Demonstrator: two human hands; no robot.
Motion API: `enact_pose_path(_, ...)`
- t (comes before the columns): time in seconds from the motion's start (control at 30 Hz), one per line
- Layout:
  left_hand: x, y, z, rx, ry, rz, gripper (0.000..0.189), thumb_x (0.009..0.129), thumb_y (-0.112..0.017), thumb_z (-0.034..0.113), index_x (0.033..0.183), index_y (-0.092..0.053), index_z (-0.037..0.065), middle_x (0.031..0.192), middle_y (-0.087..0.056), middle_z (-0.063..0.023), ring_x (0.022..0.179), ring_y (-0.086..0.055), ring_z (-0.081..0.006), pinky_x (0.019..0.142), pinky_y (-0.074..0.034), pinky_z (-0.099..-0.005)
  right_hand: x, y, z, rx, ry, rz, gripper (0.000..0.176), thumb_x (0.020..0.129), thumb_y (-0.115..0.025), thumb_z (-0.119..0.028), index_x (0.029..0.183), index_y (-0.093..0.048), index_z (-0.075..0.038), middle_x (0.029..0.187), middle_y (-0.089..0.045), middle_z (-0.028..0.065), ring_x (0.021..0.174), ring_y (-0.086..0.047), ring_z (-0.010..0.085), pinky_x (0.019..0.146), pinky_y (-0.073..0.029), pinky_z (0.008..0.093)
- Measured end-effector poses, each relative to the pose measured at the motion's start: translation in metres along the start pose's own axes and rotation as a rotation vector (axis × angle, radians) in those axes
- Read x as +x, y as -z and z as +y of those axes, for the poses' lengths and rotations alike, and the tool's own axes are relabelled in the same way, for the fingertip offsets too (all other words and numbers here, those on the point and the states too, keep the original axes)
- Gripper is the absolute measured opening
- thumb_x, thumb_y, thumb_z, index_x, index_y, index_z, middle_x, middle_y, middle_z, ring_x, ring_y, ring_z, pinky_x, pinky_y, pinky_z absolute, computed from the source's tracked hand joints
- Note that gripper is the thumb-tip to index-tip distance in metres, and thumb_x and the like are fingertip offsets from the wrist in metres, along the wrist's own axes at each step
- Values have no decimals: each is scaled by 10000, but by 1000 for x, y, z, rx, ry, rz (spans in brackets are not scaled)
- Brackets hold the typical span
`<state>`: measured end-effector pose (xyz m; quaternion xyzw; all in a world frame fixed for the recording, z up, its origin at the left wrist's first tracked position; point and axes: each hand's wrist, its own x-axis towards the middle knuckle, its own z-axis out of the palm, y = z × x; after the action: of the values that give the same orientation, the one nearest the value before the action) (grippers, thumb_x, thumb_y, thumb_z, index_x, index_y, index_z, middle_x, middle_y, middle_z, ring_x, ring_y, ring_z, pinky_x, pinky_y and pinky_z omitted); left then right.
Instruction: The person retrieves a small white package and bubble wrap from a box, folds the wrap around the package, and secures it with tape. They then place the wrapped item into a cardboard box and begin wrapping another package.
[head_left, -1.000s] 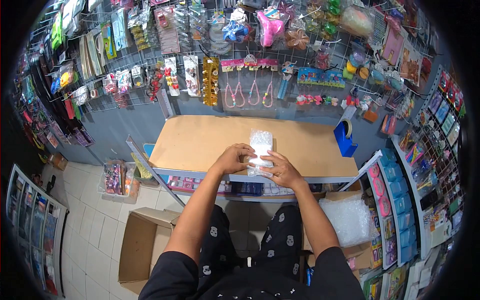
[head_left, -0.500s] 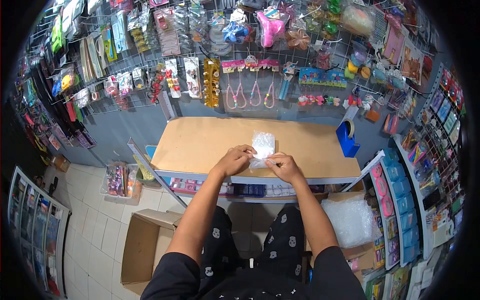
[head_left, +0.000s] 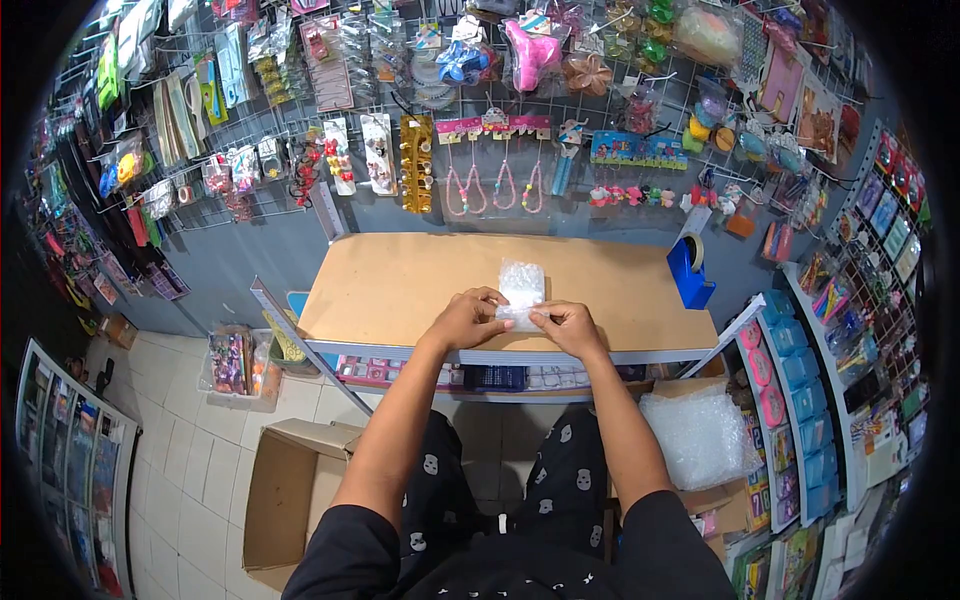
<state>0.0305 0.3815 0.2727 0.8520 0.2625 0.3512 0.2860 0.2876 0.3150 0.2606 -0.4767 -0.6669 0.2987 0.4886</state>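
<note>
A small white packet in clear bubble wrap [head_left: 522,284] lies on the wooden tabletop [head_left: 400,270], near its front edge. My left hand [head_left: 468,320] pinches the packet's lower left side, fingers bent over it. On the lower right side, my right hand [head_left: 567,328] grips the wrap between thumb and fingers. The near end of the wrap is folded up between both hands. What is inside the wrap cannot be made out.
A blue tape dispenser [head_left: 690,275] stands at the table's right end. Bubble wrap sheets [head_left: 697,440] lie in a box at the lower right. An open cardboard box [head_left: 290,500] sits on the floor at left. Hanging goods cover the wall rack.
The near flap of the wrap, which stuck out toward me, is now folded in over the packet. Both hands have stayed on it with small finger shifts. The view has shifted slightly.
</note>
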Motion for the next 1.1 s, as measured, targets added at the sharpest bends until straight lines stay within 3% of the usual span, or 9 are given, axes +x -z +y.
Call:
enact_pose_path(0.13, 1, -1, 6, -34, 31, 28, 339, 866, -867, 356, 839, -776, 31, 1041, -742, -126, 843, -701, -240, 771, -557, -365, 2, 0, 9, 103, -57, 30, 161, 951, -807, -87, 1026, -792, 55, 1096, -778, 140, 912, -724, 145, 830, -603, 277)
enact_pose_path(0.23, 2, -1, 12, -19, 74, 58, 345, 878, -855, 356, 949, -783, 26, 938, -729, -118, 763, -672, -216, 705, -541, -345, 6, -2, 10, 98, 60, 120, 251, 940, -834, -205, 929, -785, 41, 977, -783, 90, 825, -706, 106, 744, -578, 278)
enact_pose_path(0.37, 4, -1, 16, -5, 200, 47, 369, 898, -832, 351, 990, -770, -1, 846, -704, -113, 744, -655, -210, 690, -526, -340, 8, 2, 9, -54, -94, 134, 340, 908, -857, -314, 867, -774, 14, 842, -761, 67, 711, -671, 105, 657, -535, 290)
enact_pose_path(0.53, 5, -8, 7, -139, 245, 94, 359, 919, -809, 345, 976, -767, -6, 879, -732, -110, 777, -679, -199, 738, -541, -336, 11, 3, 4, -157, -210, 148, 419, 877, -852, -426, 810, -779, -19, 685, -723, 47, 652, -658, 114, 630, -515, 312)
enact_pose_path(0.63, 5, -11, 4, -155, 266, 104, 355, 925, -803, 335, 938, -754, -17, 909, -749, -107, 798, -689, -183, 759, -550, -336, 11, 3, 0, -190, -228, 153, 418, 860, -864, -423, 787, -777, -22, 681, -722, 56, 634, -661, 134, 630, -520, 325)
enact_pose_path(0.77, 9, -8, 11, -166, 435, 58, 347, 923, -805, 317, 873, -730, -19, 920, -754, -102, 811, -686, -144, 752, -551, -319, 13, 0, -5, -195, -236, 181, 324, 849, -904, -279, 759, -756, -6, 667, -694, 25, 624, -591, 71, 561, -472, 269)
enact_pose_path(0.87, 11, -14, 6, -238, 512, 59, 284, 895, -835, 254, 946, -721, -2, 892, -736, -75, 806, -672, -114, 740, -545, -298, 11, 2, -5, -223, -267, 206, 335, 805, -926, -309, 773, -741, -31, 702, -714, 35, 643, -628, 98, 596, -503, 292)
enact_pose_path(0.97, 12, -24, 1, -316, 319, 202, 251, 902, -844, 116, 1059, -669, 27, 868, -658, 10, 780, -598, -64, 705, -509, -243, 14, 2, 9, -200, -272, 253, 394, 748, -946, -388, 810, -733, -62, 763, -754, 60, 687, -703, 152, 669, -559, 336)
enact_pose_path(1.1, 11, -27, -5, -252, 304, 238, 281, 884, -851, 109, 1089, -675, 32, 842, -651, 10, 751, -577, -70, 701, -506, -248, 12, 2, 3, -183, -273, 246, 363, 768, -935, -355, 830, -732, -61, 776, -761, 56, 701, -715, 144, 665, -566, 326)
